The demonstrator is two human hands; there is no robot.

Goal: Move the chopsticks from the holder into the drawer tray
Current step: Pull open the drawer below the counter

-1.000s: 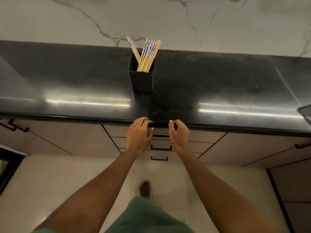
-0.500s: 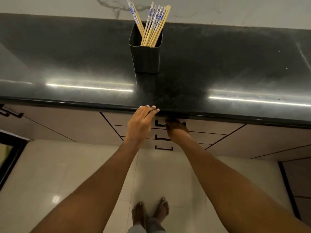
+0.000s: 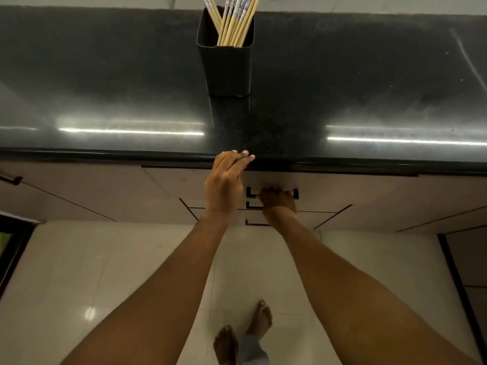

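My right hand (image 3: 278,200) is curled around the top drawer handle (image 3: 272,193), fingers wrapped over the black bar so that only its two ends show on either side of the knuckles; I read this as a closed grip on the handle. My left hand (image 3: 226,180) holds nothing: its fingertips (image 3: 245,154) rest on the front lip of the dark countertop (image 3: 105,88), fingers together and slack, seemingly as a brace. The top drawer (image 3: 329,188) looks shut, its front flush with the neighbouring panels, and two more handles show stacked below it, partly behind my right wrist. No tray is in view, so I take it to sit inside the closed drawer. The chopsticks (image 3: 234,19) are all standing in the black holder (image 3: 226,61), which sits upright on the counter well back from the edge, roughly in line with my hands; their upper ends run out of the top of the view. The step in hand, as I judge it, is opening the drawer, with no chopstick moved yet. The next move calls for a straight pull toward my body on the handle, with my feet (image 3: 245,335) far enough back to let the drawer come out, then a reach up to the holder.
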